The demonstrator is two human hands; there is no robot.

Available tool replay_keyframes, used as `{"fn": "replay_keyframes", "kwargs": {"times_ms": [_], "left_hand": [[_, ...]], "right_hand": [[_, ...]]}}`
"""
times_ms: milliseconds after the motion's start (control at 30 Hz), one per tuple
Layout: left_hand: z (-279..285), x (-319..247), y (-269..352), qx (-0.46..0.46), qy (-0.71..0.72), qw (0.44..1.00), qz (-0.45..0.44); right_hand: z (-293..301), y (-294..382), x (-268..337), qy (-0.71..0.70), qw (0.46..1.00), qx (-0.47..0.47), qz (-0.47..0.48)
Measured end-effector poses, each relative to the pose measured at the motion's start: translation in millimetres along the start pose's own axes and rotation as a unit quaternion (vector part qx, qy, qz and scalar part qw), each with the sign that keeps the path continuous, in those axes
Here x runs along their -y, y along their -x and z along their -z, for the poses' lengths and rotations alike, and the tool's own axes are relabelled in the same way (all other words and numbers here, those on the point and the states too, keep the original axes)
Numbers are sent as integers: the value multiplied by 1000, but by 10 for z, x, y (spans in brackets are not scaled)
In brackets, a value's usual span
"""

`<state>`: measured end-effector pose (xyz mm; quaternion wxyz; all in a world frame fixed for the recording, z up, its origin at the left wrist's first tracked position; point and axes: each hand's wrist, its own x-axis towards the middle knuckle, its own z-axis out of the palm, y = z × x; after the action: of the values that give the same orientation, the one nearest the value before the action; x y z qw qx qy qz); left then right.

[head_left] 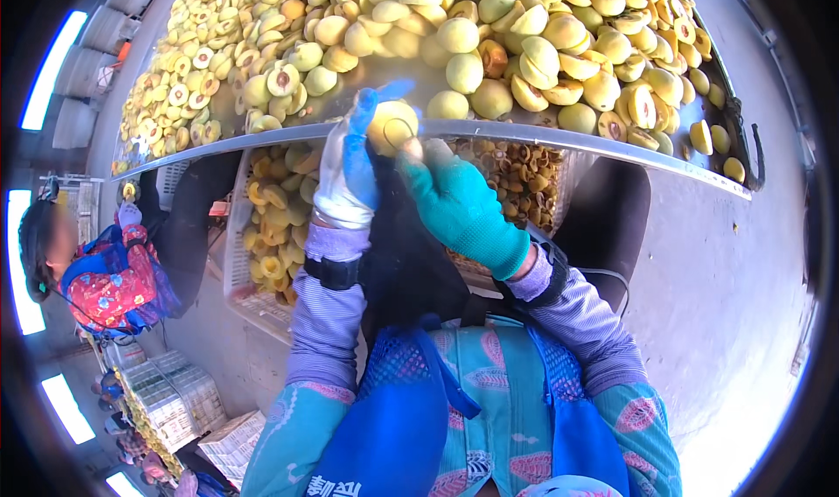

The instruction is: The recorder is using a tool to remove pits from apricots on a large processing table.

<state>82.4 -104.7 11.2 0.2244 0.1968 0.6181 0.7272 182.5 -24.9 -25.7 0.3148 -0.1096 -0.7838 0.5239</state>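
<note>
My left hand [351, 159], in a white glove with blue fingers, holds a yellow stone-fruit half [391, 126] at the table's metal rim [491, 128]. My right hand [459, 198] wears a green knit glove with a bare fingertip showing. Its fingers are closed at the fruit's near side, where a thin curved wire loop [398, 132] lies against the flesh. The loop's handle is hidden in the glove. Beyond both hands, halved stone fruit [560, 44], many with brown pits showing, are heaped on the metal table.
Below the rim, a white plastic crate [237, 261] of fruit halves stands left of my legs. Brown pits [524, 182] fill another container at the right. A seated person [118, 274] works at the left. Stacked crates [174, 398] stand behind, and a dark hook [757, 159] hangs at the table's right end.
</note>
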Motion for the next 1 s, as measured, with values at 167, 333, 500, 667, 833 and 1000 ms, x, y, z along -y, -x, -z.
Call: {"fn": "replay_keyframes", "kwargs": {"times_ms": [167,333,500,667,833,1000], "left_hand": [[324,37,168,-144,-102,983,44],[1353,-221,-308,-168,-645,744,47],[1472,-191,-1197,-25,-844,535,-2],[1342,-99,-1194,-17,-776,618,-123],[538,126,-381,12,-10,1000,-27],[-3,200,199,2,40,999,-2]], "right_hand": [[107,169,10,-122,983,83,-107],[519,306,-89,-146,924,107,-338],[355,384,-55,-198,907,121,-352],[372,157,115,-186,926,64,-323],[100,32,119,-33,999,24,-25],[130,170,-22,65,995,61,-44]]}}
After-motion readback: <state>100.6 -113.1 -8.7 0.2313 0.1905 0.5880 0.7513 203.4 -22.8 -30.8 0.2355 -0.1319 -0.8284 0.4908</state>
